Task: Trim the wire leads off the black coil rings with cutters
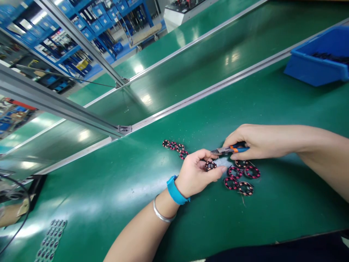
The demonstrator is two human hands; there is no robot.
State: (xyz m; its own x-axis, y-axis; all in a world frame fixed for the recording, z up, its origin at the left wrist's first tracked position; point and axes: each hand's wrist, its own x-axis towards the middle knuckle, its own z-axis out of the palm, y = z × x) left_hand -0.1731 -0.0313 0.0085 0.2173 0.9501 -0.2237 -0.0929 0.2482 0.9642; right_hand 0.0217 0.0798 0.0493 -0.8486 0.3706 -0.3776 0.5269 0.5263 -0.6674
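Observation:
My left hand (pixel 198 172) grips a small wound ring (pixel 211 166), black with copper-coloured coils, between thumb and fingers. From the right, my right hand (pixel 241 142) is closed round blue-and-orange cutting pliers (pixel 230 150), whose tips lie just above the ring, close to my left fingertips. Whether the jaws touch a wire is too small to tell. Several similar rings (pixel 231 183) with pink or copper coils lie on the green table (pixel 147 182) below my right hand. A short row of smaller-looking rings (pixel 180 147) rests behind my left hand.
A blue bin (pixel 316 67) with dark parts stands at the back right. Metal rails (pixel 191 97) cross the table behind my hands, joined to a slanting post (pixel 68 109). Several small parts (pixel 51 240) form a grid at the front left, near a black cable (pixel 27 207).

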